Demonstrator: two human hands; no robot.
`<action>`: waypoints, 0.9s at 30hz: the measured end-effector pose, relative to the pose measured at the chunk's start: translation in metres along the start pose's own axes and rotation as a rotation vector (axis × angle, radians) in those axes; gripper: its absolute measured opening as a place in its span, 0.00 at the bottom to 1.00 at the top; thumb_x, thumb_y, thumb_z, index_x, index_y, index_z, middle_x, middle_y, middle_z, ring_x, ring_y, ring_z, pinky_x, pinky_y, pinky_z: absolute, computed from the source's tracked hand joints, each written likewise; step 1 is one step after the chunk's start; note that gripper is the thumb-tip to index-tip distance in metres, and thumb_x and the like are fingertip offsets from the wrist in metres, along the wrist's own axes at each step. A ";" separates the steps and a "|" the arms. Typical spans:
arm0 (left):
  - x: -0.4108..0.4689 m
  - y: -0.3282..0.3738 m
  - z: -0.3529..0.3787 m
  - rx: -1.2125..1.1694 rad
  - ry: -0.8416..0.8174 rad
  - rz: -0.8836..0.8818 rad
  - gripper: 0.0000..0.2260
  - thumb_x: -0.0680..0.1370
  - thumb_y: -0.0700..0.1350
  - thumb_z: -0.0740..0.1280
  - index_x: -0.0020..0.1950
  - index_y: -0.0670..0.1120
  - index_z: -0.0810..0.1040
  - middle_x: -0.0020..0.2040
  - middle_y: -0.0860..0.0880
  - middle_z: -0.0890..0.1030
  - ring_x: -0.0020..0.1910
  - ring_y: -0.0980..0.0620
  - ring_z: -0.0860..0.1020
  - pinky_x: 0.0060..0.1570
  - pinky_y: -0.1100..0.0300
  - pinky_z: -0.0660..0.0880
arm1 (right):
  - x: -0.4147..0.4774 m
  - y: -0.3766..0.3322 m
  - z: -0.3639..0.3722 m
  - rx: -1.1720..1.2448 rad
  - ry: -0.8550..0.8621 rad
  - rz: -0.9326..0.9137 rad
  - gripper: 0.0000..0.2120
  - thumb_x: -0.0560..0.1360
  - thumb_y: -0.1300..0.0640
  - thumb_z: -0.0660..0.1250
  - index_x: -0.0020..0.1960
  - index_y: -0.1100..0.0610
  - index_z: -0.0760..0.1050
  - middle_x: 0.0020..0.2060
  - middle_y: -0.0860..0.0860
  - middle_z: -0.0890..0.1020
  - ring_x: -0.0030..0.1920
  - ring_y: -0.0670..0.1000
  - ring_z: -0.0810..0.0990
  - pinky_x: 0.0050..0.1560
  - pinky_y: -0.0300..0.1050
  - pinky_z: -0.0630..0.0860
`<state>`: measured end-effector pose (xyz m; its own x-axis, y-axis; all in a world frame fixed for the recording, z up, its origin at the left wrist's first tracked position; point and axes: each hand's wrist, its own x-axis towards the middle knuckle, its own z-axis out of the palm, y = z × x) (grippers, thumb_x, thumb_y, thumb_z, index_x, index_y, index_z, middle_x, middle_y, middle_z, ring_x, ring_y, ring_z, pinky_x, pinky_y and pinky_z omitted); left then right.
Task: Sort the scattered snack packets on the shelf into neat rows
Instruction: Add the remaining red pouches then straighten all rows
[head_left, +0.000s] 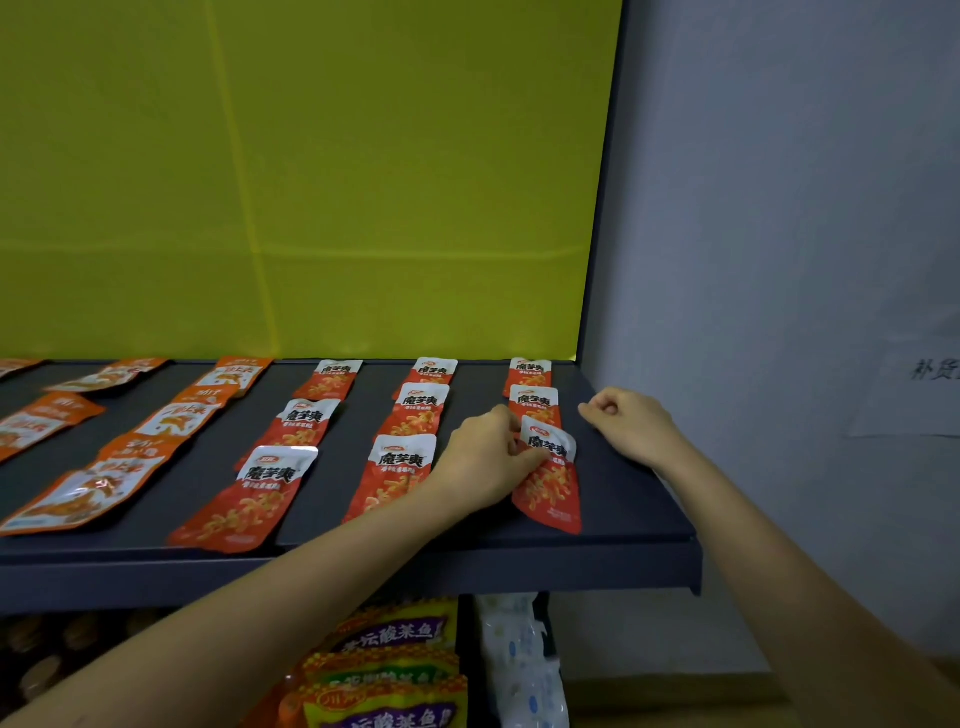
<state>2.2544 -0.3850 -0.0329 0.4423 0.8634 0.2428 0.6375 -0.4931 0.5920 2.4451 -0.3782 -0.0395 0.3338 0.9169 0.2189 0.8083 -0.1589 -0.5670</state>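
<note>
Red-and-white snack packets lie in three columns on the dark shelf (613, 499). My left hand (485, 460) pinches the front packet of the right column (553, 480) at its left edge; that packet lies slightly tilted. Two more packets (534, 402) sit behind it in line. The middle column (400, 467) and the left column (265, 488) each hold three packets. My right hand (631, 423) rests on the shelf to the right of the packets, fingers curled with nothing in them. Orange packets (78, 493) lie at slanted angles further left.
A yellow-green back panel (311, 182) rises behind the shelf. A grey wall (779, 260) with a paper notice stands at the right. Below the shelf's front lip are yellow and purple snack bags (389, 665) and a white bag (524, 665).
</note>
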 end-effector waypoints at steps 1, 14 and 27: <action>0.000 -0.001 0.001 0.028 0.010 0.002 0.18 0.75 0.53 0.66 0.59 0.42 0.71 0.44 0.45 0.79 0.49 0.45 0.78 0.45 0.56 0.73 | 0.000 0.000 0.000 -0.003 0.003 -0.002 0.13 0.77 0.47 0.61 0.52 0.55 0.76 0.52 0.54 0.80 0.54 0.55 0.77 0.48 0.42 0.68; -0.009 -0.001 0.010 0.338 0.105 0.111 0.18 0.78 0.56 0.58 0.61 0.46 0.69 0.51 0.44 0.81 0.52 0.42 0.78 0.46 0.51 0.74 | -0.006 -0.003 -0.002 -0.044 -0.014 -0.029 0.15 0.78 0.46 0.59 0.54 0.56 0.76 0.55 0.53 0.79 0.55 0.53 0.76 0.48 0.43 0.69; -0.003 -0.004 0.009 0.205 0.183 0.107 0.15 0.79 0.53 0.59 0.57 0.43 0.71 0.48 0.44 0.80 0.50 0.45 0.76 0.45 0.52 0.72 | -0.015 -0.007 -0.007 0.008 -0.081 -0.061 0.15 0.77 0.48 0.60 0.57 0.57 0.76 0.57 0.53 0.79 0.57 0.52 0.76 0.54 0.44 0.71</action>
<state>2.2562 -0.3869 -0.0433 0.4048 0.8013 0.4406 0.7160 -0.5774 0.3923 2.4380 -0.3937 -0.0336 0.2433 0.9514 0.1886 0.8218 -0.0989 -0.5612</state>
